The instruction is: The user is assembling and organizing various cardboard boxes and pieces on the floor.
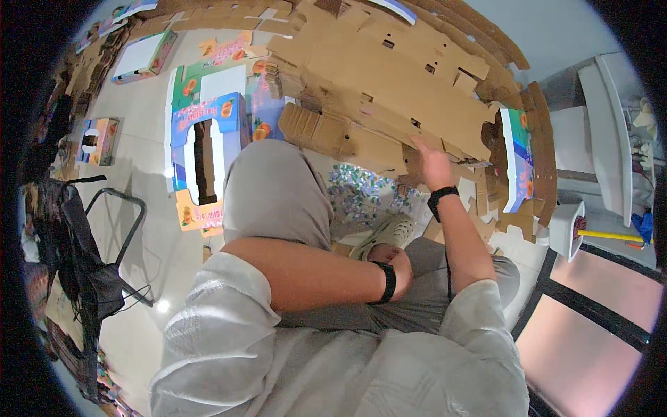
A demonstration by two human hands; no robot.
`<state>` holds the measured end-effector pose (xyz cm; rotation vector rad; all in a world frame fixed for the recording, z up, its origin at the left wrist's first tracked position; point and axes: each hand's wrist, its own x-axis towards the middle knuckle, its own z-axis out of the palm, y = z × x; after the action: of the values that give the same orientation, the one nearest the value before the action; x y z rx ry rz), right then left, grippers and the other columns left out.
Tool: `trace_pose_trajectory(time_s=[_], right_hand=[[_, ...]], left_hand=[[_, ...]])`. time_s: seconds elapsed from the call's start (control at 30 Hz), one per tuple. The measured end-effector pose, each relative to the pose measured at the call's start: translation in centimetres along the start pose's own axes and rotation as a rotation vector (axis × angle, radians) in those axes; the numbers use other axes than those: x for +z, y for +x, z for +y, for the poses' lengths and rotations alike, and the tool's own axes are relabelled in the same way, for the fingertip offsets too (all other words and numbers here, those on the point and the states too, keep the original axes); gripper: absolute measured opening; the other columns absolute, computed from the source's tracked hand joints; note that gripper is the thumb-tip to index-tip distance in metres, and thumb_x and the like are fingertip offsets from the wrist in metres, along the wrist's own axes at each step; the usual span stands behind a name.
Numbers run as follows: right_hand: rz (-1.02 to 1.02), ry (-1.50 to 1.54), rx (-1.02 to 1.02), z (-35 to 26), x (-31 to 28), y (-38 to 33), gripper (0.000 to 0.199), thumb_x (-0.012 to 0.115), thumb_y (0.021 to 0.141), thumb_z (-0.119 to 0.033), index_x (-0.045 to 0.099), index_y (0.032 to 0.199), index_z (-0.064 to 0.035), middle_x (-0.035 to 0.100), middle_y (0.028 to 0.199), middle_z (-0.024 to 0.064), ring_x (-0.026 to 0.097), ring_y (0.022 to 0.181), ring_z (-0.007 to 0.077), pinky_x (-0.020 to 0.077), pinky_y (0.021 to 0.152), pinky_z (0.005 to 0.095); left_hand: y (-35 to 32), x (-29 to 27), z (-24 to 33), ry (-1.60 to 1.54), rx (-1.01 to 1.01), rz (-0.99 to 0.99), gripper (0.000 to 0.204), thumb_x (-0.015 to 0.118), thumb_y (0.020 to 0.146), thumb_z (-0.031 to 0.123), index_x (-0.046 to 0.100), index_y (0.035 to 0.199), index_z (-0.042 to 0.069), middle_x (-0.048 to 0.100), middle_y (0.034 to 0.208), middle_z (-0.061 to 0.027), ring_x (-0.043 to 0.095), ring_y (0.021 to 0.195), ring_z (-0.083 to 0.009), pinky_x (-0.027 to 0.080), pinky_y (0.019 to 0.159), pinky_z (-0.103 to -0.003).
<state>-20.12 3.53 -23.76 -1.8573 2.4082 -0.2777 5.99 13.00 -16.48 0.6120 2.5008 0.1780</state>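
Observation:
My right hand (432, 165) reaches forward to a big stack of flat brown cardboard sheets (389, 76). Its fingers close on the near edge of one cardboard sheet (445, 132). A black band sits on that wrist. My left forearm lies across my lap. My left hand (401, 265), also with a black wristband, rests against my right thigh; its fingers are tucked out of sight. My left knee in grey trousers (274, 191) is raised, and a pale shoe (385, 233) shows below it.
A printed blue and orange box blank (208, 139) lies flat on the floor at left. Several small blue and white pieces (361, 191) are scattered before me. A black folding chair (97, 243) stands at left, a folded printed box (517, 160) at right, and a white container (566, 229) beyond it.

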Motion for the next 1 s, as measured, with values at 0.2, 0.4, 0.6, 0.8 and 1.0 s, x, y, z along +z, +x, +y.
trace_pose_trajectory(time_s=[0.2,0.4,0.6,0.8,1.0], right_hand=[[-0.197,-0.251,-0.007,-1.3,2.9,-0.9,0.067,0.06,0.094,-0.008,0.046,0.155,-0.0322,0.039,0.165,0.0108,0.046,0.146,0.0356,0.0446,0.114,0.0503],[-0.266,-0.002,0.041,1.3,4.3,-2.9,0.085,0.077,0.083,-0.004,0.045,0.156,-0.0321,0.025,0.172,0.01,0.038,0.151,0.0373,0.043,0.115,0.0515],[-0.281,-0.05,0.214,1.7,4.2,-3.3,0.086,0.085,0.078,-0.013,0.048,0.154,-0.0307,0.031,0.169,0.0099,0.035,0.152,0.0361,0.0426,0.118,0.0473],[-0.311,-0.049,0.216,1.6,5.4,-2.6,0.093,0.09,0.074,-0.024,0.046,0.155,-0.0275,0.035,0.166,0.0113,0.034,0.152,0.0381,0.0419,0.119,0.0479],[-0.272,0.021,0.21,1.4,5.0,-2.2,0.081,0.086,0.082,-0.033,0.049,0.153,-0.0201,0.04,0.161,0.0162,0.037,0.149,0.039,0.0399,0.12,0.0502]], left_hand=[[1.3,1.3,0.4,0.217,-0.059,-0.143,0.02,0.055,0.088,0.021,0.062,0.071,0.014,0.059,0.07,-0.0067,0.058,0.066,-0.0294,0.046,0.073,-0.048],[3.0,4.2,0.7,-0.02,-0.067,0.046,0.017,0.064,0.085,0.021,0.08,0.09,0.021,0.071,0.081,-0.0037,0.065,0.076,-0.0313,0.042,0.059,-0.053],[0.0,0.8,0.7,0.051,-0.115,-0.005,0.016,0.065,0.083,0.022,0.08,0.088,0.021,0.071,0.08,-0.0051,0.066,0.079,-0.0303,0.043,0.062,-0.053],[-0.6,0.1,0.2,0.094,-0.012,-0.059,0.02,0.062,0.088,0.025,0.079,0.09,0.016,0.069,0.081,-0.0084,0.065,0.081,-0.0318,0.043,0.064,-0.055],[0.0,0.6,0.2,0.097,0.072,-0.071,0.028,0.058,0.094,0.032,0.079,0.097,0.014,0.072,0.09,-0.0116,0.067,0.088,-0.0315,0.045,0.069,-0.058]])
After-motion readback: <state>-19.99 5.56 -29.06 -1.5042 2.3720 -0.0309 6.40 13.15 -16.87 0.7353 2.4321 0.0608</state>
